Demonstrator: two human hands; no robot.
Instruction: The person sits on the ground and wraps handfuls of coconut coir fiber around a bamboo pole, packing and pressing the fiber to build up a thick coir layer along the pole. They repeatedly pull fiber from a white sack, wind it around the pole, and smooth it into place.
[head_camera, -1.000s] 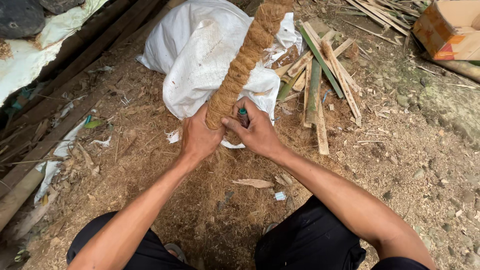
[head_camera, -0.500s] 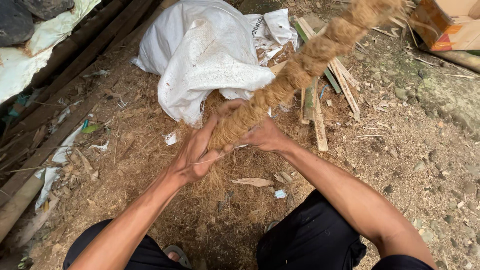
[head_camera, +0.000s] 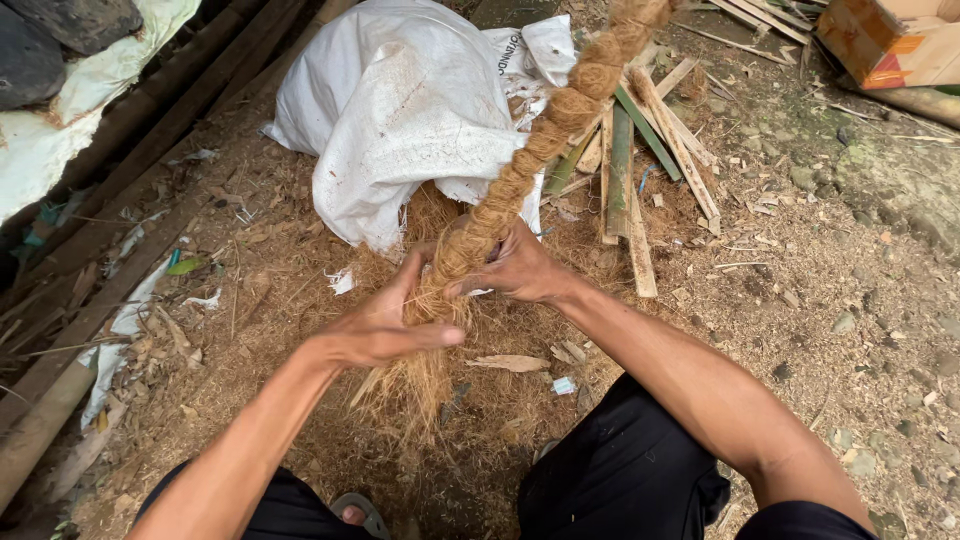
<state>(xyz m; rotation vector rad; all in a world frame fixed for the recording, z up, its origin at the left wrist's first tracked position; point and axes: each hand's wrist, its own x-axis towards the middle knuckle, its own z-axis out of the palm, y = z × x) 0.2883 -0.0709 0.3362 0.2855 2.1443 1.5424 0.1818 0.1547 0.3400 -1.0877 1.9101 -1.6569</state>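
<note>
A thick pole wrapped in brown coconut fibre (head_camera: 545, 140) slants from the top right down to my hands. My right hand (head_camera: 515, 268) grips its lower end. My left hand (head_camera: 385, 322) presses a loose tuft of fibre (head_camera: 420, 375) against that end, fingers partly spread, with strands hanging down below it. My knees in black trousers (head_camera: 620, 470) frame the bottom of the view.
A white woven sack (head_camera: 400, 120) spilling fibre lies behind the pole. Split bamboo and wood sticks (head_camera: 640, 160) are piled to its right. A cardboard box (head_camera: 895, 40) sits at the top right. Bamboo poles (head_camera: 110, 290) line the left side. The ground is dirt and chaff.
The pole has swung from upright toward the right. My left hand has slid down to the loose fibre at the end, which now hangs free.
</note>
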